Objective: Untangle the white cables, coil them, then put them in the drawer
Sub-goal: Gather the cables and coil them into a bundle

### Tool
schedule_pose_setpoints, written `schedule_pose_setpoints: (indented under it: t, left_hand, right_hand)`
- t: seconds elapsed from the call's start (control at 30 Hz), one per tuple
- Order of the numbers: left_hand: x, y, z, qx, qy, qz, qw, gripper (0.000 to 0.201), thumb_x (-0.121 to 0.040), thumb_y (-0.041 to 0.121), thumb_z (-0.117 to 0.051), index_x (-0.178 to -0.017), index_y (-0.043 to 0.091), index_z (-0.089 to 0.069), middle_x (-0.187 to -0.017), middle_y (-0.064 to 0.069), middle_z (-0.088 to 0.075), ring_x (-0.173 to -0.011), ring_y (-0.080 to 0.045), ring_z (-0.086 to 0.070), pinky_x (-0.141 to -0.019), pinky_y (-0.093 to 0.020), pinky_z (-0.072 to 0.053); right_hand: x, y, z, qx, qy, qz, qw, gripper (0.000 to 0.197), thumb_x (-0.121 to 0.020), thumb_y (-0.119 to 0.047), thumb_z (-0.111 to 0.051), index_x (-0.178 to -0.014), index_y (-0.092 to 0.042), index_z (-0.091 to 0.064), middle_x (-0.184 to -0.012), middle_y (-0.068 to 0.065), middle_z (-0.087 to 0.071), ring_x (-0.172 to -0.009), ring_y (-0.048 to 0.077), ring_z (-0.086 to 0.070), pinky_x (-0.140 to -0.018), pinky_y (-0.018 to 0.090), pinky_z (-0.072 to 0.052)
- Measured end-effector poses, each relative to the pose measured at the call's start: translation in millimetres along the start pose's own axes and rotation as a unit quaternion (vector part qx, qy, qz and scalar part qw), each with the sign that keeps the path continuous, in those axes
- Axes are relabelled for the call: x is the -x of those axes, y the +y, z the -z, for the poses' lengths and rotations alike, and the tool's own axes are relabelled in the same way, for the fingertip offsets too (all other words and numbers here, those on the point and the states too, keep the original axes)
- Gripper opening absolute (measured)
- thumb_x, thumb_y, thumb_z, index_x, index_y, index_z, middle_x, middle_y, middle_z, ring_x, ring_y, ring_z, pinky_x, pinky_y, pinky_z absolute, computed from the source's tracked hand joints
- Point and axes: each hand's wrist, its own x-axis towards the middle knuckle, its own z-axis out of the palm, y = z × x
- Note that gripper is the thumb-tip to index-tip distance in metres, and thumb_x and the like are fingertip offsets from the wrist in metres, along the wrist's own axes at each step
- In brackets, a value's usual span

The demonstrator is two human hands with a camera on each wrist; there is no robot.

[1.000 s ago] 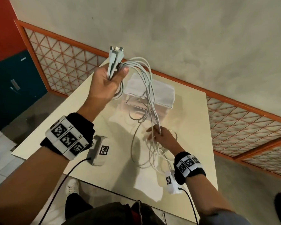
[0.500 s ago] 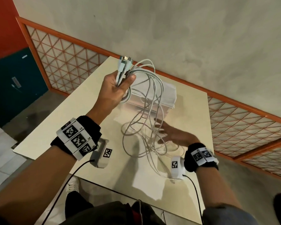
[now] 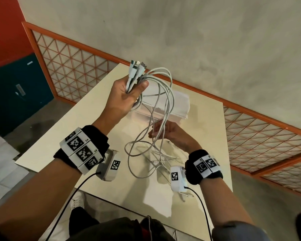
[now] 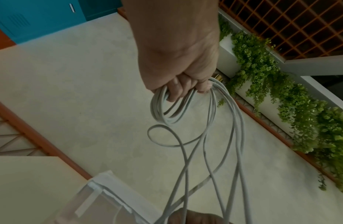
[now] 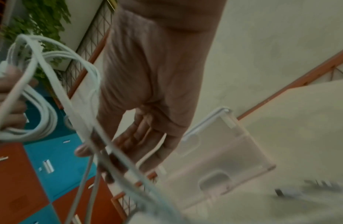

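Observation:
Raised above the cream table (image 3: 73, 136), my left hand (image 3: 134, 89) grips a bundle of white cables (image 3: 166, 94) just below their plugs (image 3: 136, 66), which stick up past the thumb. In the left wrist view the left hand (image 4: 184, 86) has its fingers curled round a small coil of the cables (image 4: 210, 136). Long loops hang down onto the table. Lower, my right hand (image 3: 161, 132) reaches into the hanging strands with fingers fairly straight; the right hand (image 5: 140, 144) has cables (image 5: 51, 57) crossing between thumb and fingers. Behind stands the translucent drawer box (image 3: 179, 105).
An orange lattice railing (image 3: 250, 129) runs behind the table against a grey wall. Teal and red cabinets (image 3: 16, 94) stand at the left, hanging plants (image 4: 281, 94) beyond. A loose plug (image 3: 186, 196) lies near the table's front edge.
My right hand has risen off the table and turned into the hanging strands. The left hand keeps its grip on the bundle and has drifted slightly right.

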Motion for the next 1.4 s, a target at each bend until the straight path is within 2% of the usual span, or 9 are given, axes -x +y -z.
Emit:
schedule_pose_setpoints:
  t: [0.2, 0.33, 0.5, 0.67, 0.87, 1.0, 1.07, 1.27, 1.4]
  left_hand:
    - [-4.9, -2.6, 5.4, 0.016, 0.077, -0.013, 0.997, 0.006, -0.093, 0.017, -0.058, -0.091, 0.019, -0.063, -0.047, 0.015, -0.041, -0.043, 0.001, -0.031, -0.045, -0.013, -0.026]
    - [-12.9, -4.5, 17.0, 0.032, 0.168, -0.033, 0.985, 0.023, -0.094, 0.02, -0.056, -0.105, 0.0, -0.061, -0.06, 0.012, -0.044, -0.045, 0.004, -0.037, -0.048, -0.01, -0.03]
    - [-6.8, -16.2, 11.3, 0.011, 0.149, -0.008, 0.989, 0.015, -0.093, 0.02, -0.057, -0.095, 0.005, -0.061, -0.048, 0.018, -0.044, -0.042, 0.004, -0.038, -0.047, -0.008, -0.03]
    - [0.8, -14.7, -1.0, -0.005, 0.104, 0.0, 0.995, 0.017, -0.093, 0.011, -0.056, -0.095, -0.005, -0.059, -0.041, 0.02, -0.045, -0.04, 0.008, -0.041, -0.048, -0.003, -0.029]
    - [1.2, -14.9, -7.2, -0.015, 0.067, -0.005, 0.998, 0.006, -0.092, 0.014, -0.058, -0.091, 0.02, -0.059, -0.051, 0.021, -0.053, -0.049, 0.007, -0.045, -0.055, -0.007, -0.035]
    - [3.1, -13.4, -13.2, -0.017, 0.067, -0.007, 0.998, 0.005, -0.092, 0.013, -0.058, -0.097, 0.013, -0.058, -0.065, 0.02, -0.052, -0.055, 0.013, -0.051, -0.061, -0.005, -0.036]
    - [2.2, -16.4, -11.6, -0.012, 0.075, -0.002, 0.997, 0.008, -0.092, 0.015, -0.059, -0.1, 0.014, -0.059, -0.07, 0.017, -0.056, -0.06, 0.013, -0.053, -0.065, -0.009, -0.039]
    - [2.8, -32.0, -3.4, 0.013, 0.14, 0.017, 0.99, 0.022, -0.092, 0.02, -0.058, -0.108, 0.005, -0.061, -0.058, 0.016, -0.049, -0.047, 0.006, -0.042, -0.052, -0.01, -0.035]
    - [-11.8, -23.4, 5.2, 0.036, 0.183, 0.003, 0.982, 0.019, -0.091, 0.026, -0.059, -0.109, 0.018, -0.06, -0.084, 0.009, -0.062, -0.072, 0.004, -0.056, -0.077, -0.02, -0.048]
  right_hand:
    - [-0.8, 32.6, 2.1, 0.056, 0.035, -0.051, 0.997, 0.024, -0.08, 0.024, -0.051, -0.082, 0.001, -0.057, -0.06, 0.001, -0.065, -0.061, 0.016, -0.066, -0.066, 0.029, -0.057]
    - [8.8, 82.9, 28.8, 0.38, 0.101, -0.172, 0.903, 0.029, -0.084, -0.002, -0.05, -0.061, -0.02, -0.047, -0.074, 0.006, -0.063, -0.077, 0.023, -0.06, -0.071, 0.03, -0.047]
    - [25.7, 110.7, 40.9, 0.391, 0.14, -0.251, 0.874, 0.029, -0.079, -0.003, -0.063, -0.061, -0.019, -0.046, -0.086, 0.005, -0.059, -0.085, 0.019, -0.056, -0.075, 0.028, -0.043]
    - [28.4, 79.4, 41.7, 0.145, 0.072, -0.198, 0.967, 0.036, -0.082, 0.015, -0.048, -0.104, -0.012, -0.055, -0.114, 0.009, -0.053, -0.091, 0.019, -0.055, -0.064, 0.018, -0.049]
    - [12.2, -5.1, 6.0, 0.081, -0.076, -0.038, 0.993, 0.092, -0.074, -0.021, -0.078, -0.146, -0.033, -0.021, -0.15, -0.009, -0.036, -0.139, 0.007, -0.032, -0.11, 0.026, -0.027]
    - [-2.5, -19.9, -20.1, 0.078, 0.063, 0.024, 0.995, 0.025, -0.089, -0.03, -0.063, -0.092, -0.005, -0.067, -0.101, 0.009, -0.072, -0.106, 0.016, -0.066, -0.103, 0.032, -0.042]
    - [-4.8, -7.8, -24.7, 0.078, 0.102, 0.009, 0.992, 0.043, -0.093, -0.035, -0.056, -0.06, -0.007, -0.058, -0.073, 0.014, -0.072, -0.086, 0.023, -0.072, -0.096, 0.033, -0.047]
    - [-1.2, 49.8, -16.1, 0.169, 0.087, -0.059, 0.98, 0.041, -0.089, -0.039, -0.061, -0.056, -0.013, -0.062, -0.059, -0.001, -0.069, -0.068, 0.019, -0.067, -0.08, 0.039, -0.05]
    - [15.3, 85.7, -10.1, 0.243, 0.057, -0.138, 0.959, 0.043, -0.088, -0.043, -0.06, -0.049, -0.024, -0.063, -0.066, 0.009, -0.069, -0.067, 0.025, -0.063, -0.076, 0.036, -0.049]
